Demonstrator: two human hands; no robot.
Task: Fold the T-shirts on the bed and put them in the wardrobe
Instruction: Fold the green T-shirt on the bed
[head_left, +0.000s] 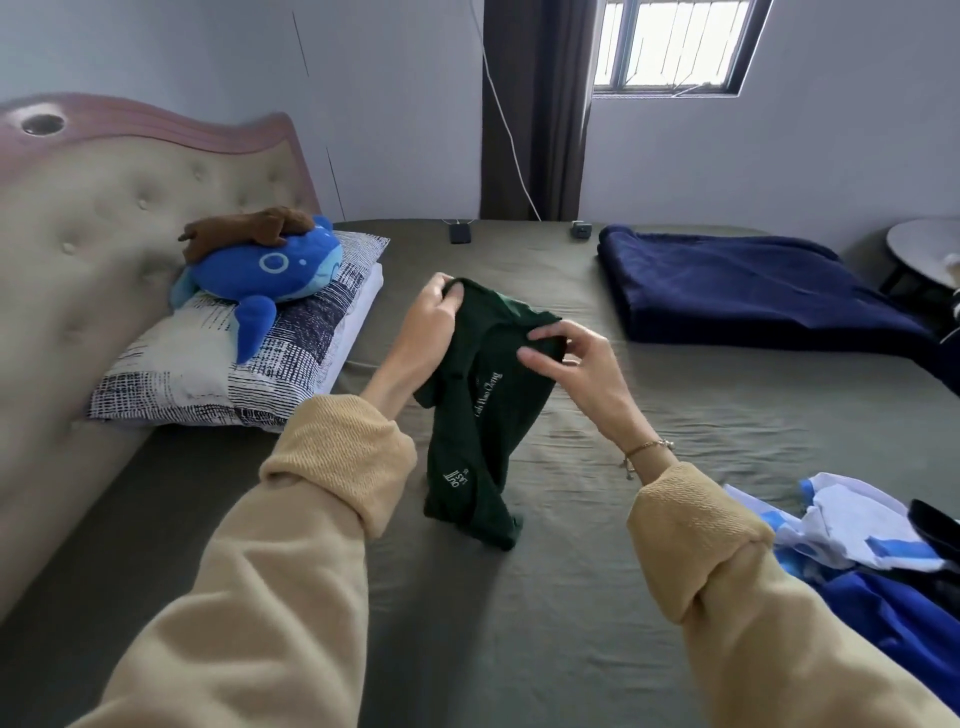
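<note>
A dark green T-shirt (480, 426) with white lettering hangs bunched above the middle of the bed, its lower end touching the olive sheet (545, 613). My left hand (434, 317) grips its upper left corner. My right hand (571, 358) pinches the upper right edge between thumb and fingers. A heap of blue and white T-shirts (872, 540) lies at the right edge of the bed. The wardrobe is out of view.
A folded navy blanket (748, 286) lies at the far right of the bed. A patterned pillow (234, 358) with a blue plush toy (265, 275) sits by the padded headboard (104, 208). A small dark device (460, 234) lies at the far edge. A round table (924, 249) stands beyond the bed.
</note>
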